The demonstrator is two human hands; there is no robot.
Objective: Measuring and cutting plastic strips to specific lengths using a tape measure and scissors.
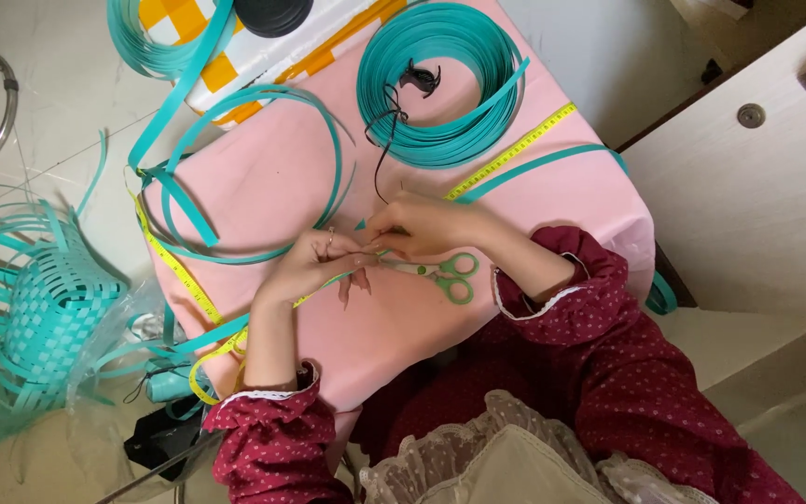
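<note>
Left hand (314, 263) & right hand (422, 224) meet mid-bench, fingertips pinched shut on a thin teal strip (362, 226); each grip closed tight on it. Green-handled scissors (445, 273) lie on the pink bench (272, 177) just under the right hand. Yellow tape measure (515, 149) runs diagonally beneath both hands. Teal strip coil (440, 84) sits at the far side. Half-woven teal basket (53, 308) is on the floor, well apart.

Teal strip (366, 227) betw. hands (370, 247), flat.
</note>
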